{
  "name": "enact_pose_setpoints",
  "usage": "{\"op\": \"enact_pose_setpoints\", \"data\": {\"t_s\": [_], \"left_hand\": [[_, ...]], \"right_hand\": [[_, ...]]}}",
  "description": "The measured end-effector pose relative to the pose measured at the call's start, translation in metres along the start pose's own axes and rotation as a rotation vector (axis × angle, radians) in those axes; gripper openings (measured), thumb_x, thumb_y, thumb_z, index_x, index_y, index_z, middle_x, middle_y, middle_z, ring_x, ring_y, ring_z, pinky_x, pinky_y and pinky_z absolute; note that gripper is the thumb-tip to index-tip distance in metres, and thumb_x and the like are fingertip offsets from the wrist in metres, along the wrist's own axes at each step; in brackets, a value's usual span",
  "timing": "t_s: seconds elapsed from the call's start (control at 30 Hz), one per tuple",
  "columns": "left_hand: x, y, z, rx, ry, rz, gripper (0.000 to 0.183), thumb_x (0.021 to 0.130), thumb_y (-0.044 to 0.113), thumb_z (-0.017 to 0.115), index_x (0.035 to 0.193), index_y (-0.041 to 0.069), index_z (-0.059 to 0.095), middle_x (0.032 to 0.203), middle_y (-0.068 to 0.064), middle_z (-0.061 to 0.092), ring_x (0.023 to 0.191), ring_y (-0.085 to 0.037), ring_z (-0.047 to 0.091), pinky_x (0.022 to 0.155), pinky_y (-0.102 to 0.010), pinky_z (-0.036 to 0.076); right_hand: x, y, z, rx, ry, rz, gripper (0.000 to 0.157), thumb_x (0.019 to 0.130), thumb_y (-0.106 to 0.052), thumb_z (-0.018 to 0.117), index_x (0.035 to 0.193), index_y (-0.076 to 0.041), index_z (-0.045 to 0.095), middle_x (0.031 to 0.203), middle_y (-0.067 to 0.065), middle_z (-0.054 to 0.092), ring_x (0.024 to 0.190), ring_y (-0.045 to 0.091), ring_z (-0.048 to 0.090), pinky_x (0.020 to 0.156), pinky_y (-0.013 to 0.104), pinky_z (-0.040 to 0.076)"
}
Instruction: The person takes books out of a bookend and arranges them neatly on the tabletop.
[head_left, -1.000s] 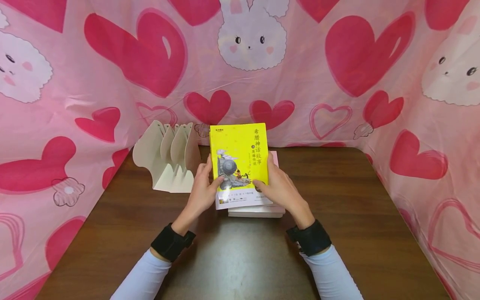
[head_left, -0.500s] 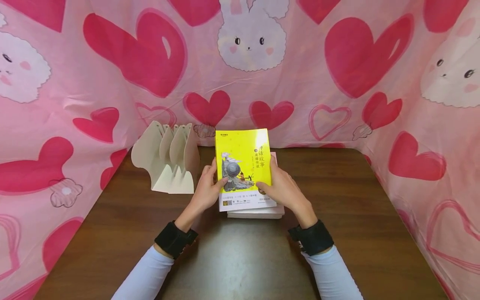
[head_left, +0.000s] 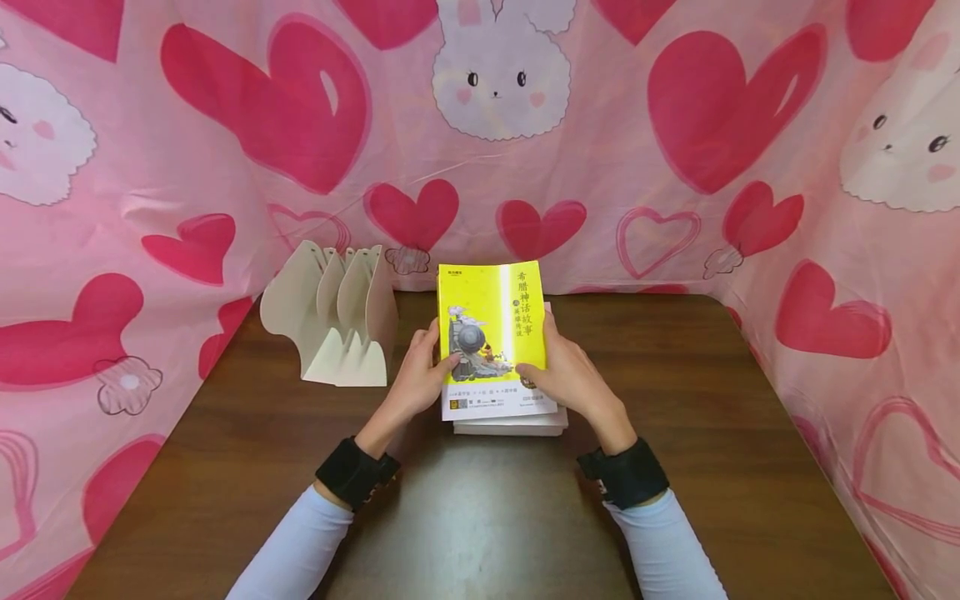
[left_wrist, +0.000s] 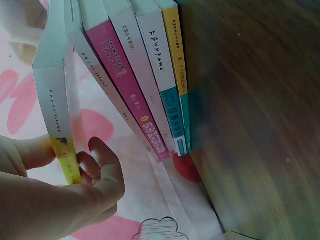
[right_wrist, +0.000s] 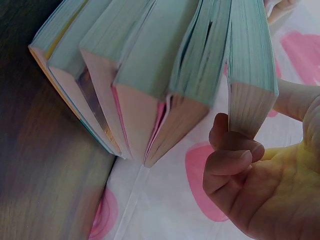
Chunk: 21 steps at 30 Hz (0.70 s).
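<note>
A paperback book [head_left: 491, 325] with a bright yellow cover and a white lower band is held flat between both hands, above a stack of books [head_left: 510, 428]. My left hand [head_left: 422, 375] grips its left side, thumb on the cover and fingers underneath. The right hand [head_left: 577, 375] pinches the opposite side the same way. In the left wrist view the held book's spine [left_wrist: 52, 105] stands apart from the pile, whose spines [left_wrist: 115, 65] are pink, white, teal and yellow. The right wrist view shows the page edges of the held book [right_wrist: 250, 105] and of the stack [right_wrist: 142, 95].
Left of the stack stands a cream book rack [head_left: 341, 362] with several upright wavy dividers. Both are on a dark brown wooden table [head_left: 465, 517]. A pink cloth [head_left: 600, 150] printed with hearts and rabbits hangs behind the table and along its sides.
Both hands have moved the yellow book a little to the right and slightly nearer, so it lies more squarely over the stack. The rack and stack stay where they were.
</note>
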<state>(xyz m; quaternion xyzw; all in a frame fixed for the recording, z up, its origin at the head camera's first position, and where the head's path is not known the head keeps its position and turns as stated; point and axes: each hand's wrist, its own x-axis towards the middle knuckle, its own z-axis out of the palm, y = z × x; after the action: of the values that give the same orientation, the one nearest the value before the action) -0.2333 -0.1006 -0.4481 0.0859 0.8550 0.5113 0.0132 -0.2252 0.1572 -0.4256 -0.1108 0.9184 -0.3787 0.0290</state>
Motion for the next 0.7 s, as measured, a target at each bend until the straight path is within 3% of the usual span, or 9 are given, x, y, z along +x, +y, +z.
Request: {"op": "enact_pose_setpoints", "data": {"t_s": [0.27, 0.4, 0.7], "left_hand": [[0.0042, -0.0008, 0.0029, 0.015, -0.024, 0.000, 0.076, 0.104, 0.013, 0.067, 0.167, 0.005, 0.025, 0.124, -0.018, 0.046, 0.112, -0.032, 0.049, 0.086, -0.039, 0.043], [0.0058, -0.0006, 0.0045, 0.016, -0.039, -0.006, 0.075, 0.104, 0.013, 0.067, 0.166, 0.004, 0.027, 0.130, -0.018, 0.044, 0.117, -0.033, 0.047, 0.092, -0.041, 0.042], [0.0084, 0.0003, 0.0089, 0.009, -0.065, -0.032, 0.074, 0.103, 0.012, 0.067, 0.165, 0.002, 0.028, 0.132, -0.019, 0.039, 0.122, -0.034, 0.041, 0.096, -0.044, 0.040]], "right_hand": [[-0.0002, -0.0006, -0.0015, -0.016, -0.016, 0.052, 0.107, 0.093, -0.026, 0.081, 0.167, -0.004, 0.007, 0.144, 0.018, 0.058, 0.110, 0.030, 0.066, 0.087, 0.040, 0.056], [0.0002, 0.0000, -0.0007, -0.006, -0.025, 0.080, 0.105, 0.093, -0.024, 0.081, 0.166, 0.000, 0.008, 0.146, 0.020, 0.056, 0.115, 0.031, 0.065, 0.090, 0.041, 0.056], [-0.0019, -0.0004, -0.0011, -0.014, -0.028, 0.113, 0.084, 0.092, -0.022, 0.081, 0.154, -0.003, 0.028, 0.113, 0.012, 0.064, 0.096, 0.027, 0.065, 0.082, 0.041, 0.054]]}}
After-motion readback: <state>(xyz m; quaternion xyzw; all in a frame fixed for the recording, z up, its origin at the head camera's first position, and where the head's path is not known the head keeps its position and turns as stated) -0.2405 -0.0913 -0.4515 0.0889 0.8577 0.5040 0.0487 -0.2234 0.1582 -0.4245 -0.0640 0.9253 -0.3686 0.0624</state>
